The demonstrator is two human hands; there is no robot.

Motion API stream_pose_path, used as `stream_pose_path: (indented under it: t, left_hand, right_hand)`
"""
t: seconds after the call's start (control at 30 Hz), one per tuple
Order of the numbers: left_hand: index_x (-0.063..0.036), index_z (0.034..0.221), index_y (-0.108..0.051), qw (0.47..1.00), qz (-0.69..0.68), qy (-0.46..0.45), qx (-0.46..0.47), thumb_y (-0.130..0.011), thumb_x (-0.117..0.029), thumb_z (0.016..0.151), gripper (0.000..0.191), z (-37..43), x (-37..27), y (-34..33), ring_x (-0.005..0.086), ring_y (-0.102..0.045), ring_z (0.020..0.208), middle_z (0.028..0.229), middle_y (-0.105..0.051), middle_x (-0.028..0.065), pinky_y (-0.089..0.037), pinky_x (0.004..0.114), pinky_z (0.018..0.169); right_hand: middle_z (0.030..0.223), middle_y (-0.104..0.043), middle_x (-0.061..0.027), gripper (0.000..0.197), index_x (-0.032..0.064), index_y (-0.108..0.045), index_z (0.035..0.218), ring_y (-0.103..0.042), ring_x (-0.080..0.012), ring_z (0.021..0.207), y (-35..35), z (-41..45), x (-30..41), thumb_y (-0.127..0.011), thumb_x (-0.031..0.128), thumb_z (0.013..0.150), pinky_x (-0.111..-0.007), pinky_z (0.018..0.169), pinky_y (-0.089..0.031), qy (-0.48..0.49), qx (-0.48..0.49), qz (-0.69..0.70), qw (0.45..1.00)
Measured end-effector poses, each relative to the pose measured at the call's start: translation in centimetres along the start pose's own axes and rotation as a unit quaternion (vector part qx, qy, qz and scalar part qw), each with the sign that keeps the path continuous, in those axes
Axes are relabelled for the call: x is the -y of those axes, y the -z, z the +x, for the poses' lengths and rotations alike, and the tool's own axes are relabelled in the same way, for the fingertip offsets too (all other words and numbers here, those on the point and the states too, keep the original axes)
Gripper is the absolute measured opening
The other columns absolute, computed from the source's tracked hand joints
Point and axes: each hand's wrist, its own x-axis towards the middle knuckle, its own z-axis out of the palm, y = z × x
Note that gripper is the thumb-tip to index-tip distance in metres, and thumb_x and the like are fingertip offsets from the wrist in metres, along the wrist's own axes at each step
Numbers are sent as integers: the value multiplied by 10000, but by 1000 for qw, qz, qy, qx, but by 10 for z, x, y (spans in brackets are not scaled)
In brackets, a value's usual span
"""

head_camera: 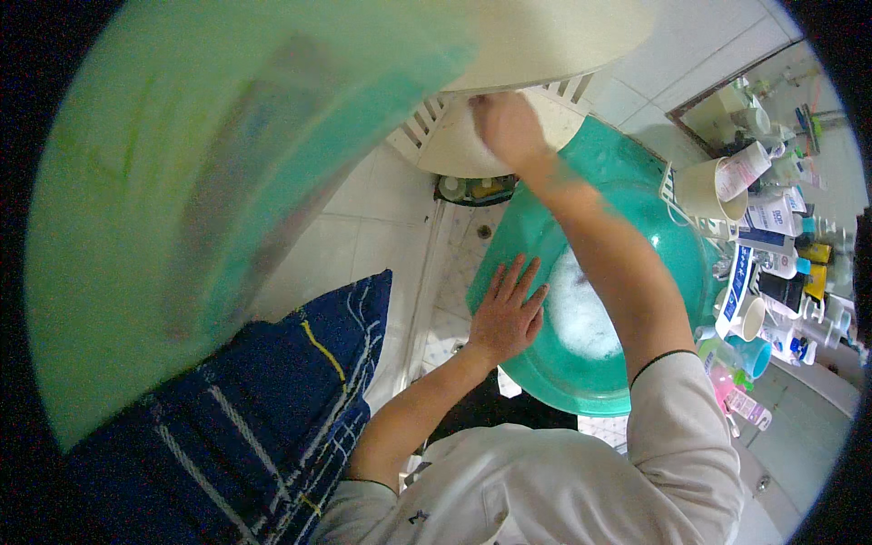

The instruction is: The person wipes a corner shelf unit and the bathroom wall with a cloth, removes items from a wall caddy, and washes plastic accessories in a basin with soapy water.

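My left hand [507,317] lies palm down on the left rim of a green glass washbasin [667,225], fingers spread and nothing in them. White suds [586,320] float inside the bowl, partly hidden by my right forearm. Beyond the basin, my right hand [511,126] reaches over a cream slotted corner shelf [446,146], under a wider pale curved tier [552,48]. Blur covers its bent fingers, so I cannot tell whether they grip something. A small dark patch shows at their tips.
Toiletry tubes and bottles [773,214], a cream cup [698,187] and a blue cup [749,354] crowd the right side by a mirror [817,102]. A navy striped cloth [272,409] hangs at lower left. Close by, a blurred green surface [170,204] fills the upper left.
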Motion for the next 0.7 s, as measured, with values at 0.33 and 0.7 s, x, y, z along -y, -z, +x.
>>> stream_pose_path:
  t: [0.33, 0.7]
  left_hand:
    - [-95, 1205, -655, 1000, 4, -1, -2, -605, -244, 869, 371, -2, 0, 1, 417, -294, 1444, 1552, -361, 174, -281, 578, 1158]
    - [-95, 1217, -643, 1000, -7, 12, 4, -609, -230, 874, 371, -6, 3, -1, 423, -284, 1447, 1556, -353, 174, -270, 578, 1167]
  right_hand:
    - [1064, -660, -143, 258, 64, -718, 1042, -611, -331, 1019, -4, 14, 20, -585, 82, 822, -438, 901, -493, -58, 21, -40, 997]
    - [1107, -665, -176, 244, 62, -704, 1068, -612, -389, 985, 3, -7, 58, -561, 154, 893, -474, 897, -495, 170, 94, -20, 981]
